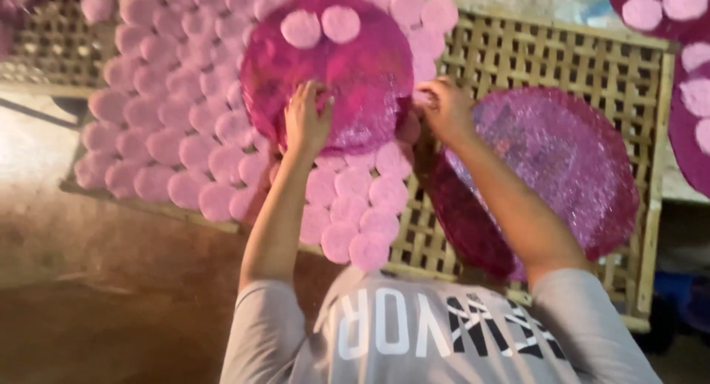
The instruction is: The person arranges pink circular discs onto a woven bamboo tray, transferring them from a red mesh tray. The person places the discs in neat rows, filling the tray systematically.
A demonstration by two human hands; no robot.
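A round magenta plate point(329, 66) is held tilted over a bamboo lattice rack point(562, 66), with two pale pink discs point(320, 27) lying near its far rim. My left hand point(307, 121) lies on the plate's near edge, fingers on top. At the plate's right rim my right hand point(444, 106) pinches the edge, next to a pink disc on the rack. Rows of pink discs point(185, 125) cover the left part of the rack, with more point(355, 206) just below the plate.
A second magenta plate point(555, 162), with nothing on it, lies on the rack under my right forearm. Another plate with pink discs point(665, 14) shows at the top right corner. Brown ground point(96, 280) lies at the lower left.
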